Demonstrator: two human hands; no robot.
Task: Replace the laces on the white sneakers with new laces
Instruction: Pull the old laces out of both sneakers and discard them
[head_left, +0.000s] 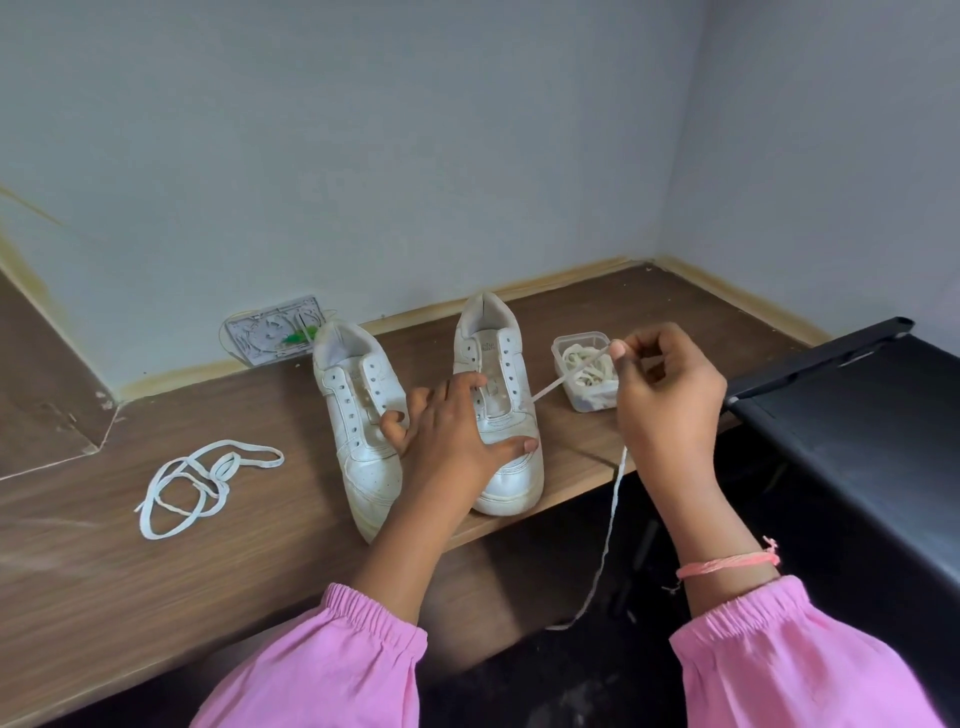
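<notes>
Pinching a flat white new lace (545, 389) at its tip, the right hand (667, 400) hovered above the small clear plastic tub (584, 371) of coiled laces near the right end of the brown wood-grain surface (156, 571); the lace ran from the right-hand white leather sneaker's (498, 415) eyelet up to the curled fingers, its tail dangling off the front edge. The left hand (447, 431) lay with fingers spread over that sneaker's toe and tongue, steadying it. The left-hand white sneaker (358, 415) stood touching beside it, unlaced. A loose white removed lace (202, 483) lay tangled toward the surface's left.
</notes>
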